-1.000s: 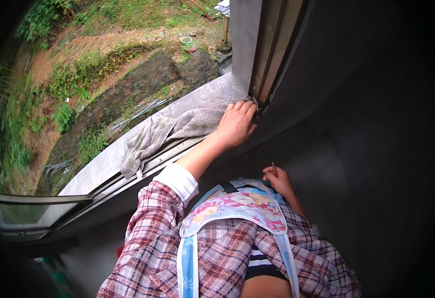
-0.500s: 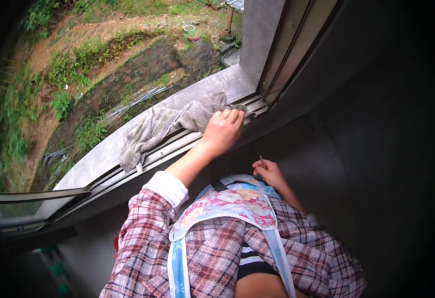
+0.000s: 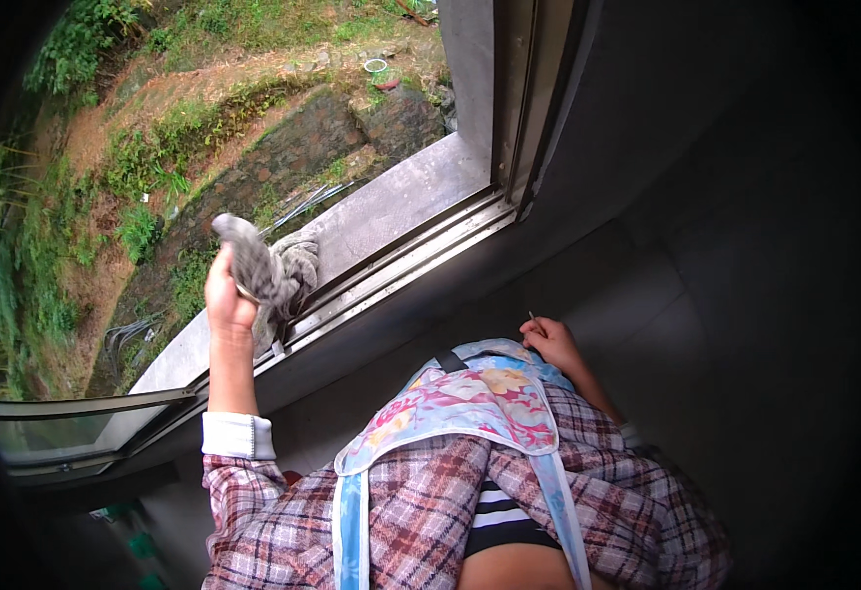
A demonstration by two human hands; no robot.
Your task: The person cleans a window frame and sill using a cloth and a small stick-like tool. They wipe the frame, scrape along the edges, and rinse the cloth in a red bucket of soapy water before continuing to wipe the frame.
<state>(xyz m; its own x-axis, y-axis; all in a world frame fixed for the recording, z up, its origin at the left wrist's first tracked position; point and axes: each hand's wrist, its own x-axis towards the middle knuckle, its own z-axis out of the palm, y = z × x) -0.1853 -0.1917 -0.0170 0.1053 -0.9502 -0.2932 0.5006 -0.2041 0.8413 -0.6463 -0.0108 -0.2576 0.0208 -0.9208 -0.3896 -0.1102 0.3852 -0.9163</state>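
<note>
Out over the left part of the window ledge, my left hand [image 3: 228,303] is closed on a grey cloth [image 3: 298,264]. One end of the cloth sticks up blurred above the fingers, and the rest hangs bunched onto the ledge and window track [image 3: 401,264]. The track's metal grooves show dark specks. Close to my apron [image 3: 460,403], my right hand [image 3: 554,344] has its fingers curled round a thin stick-like piece [image 3: 533,319], whose short tip pokes out; its kind cannot be made out.
A grey outer ledge [image 3: 391,211] runs beyond the track. The upright window frame [image 3: 524,108] stands at the right, and a sliding pane [image 3: 57,433] is at the far left. Outside lie a stone wall and a grassy slope. Dark floor tiles [image 3: 637,305] lie at the right.
My left hand has swept left from the right end of the track and lifted, bringing the cloth along and gathering it. My right hand stays near the apron, still round the thin piece.
</note>
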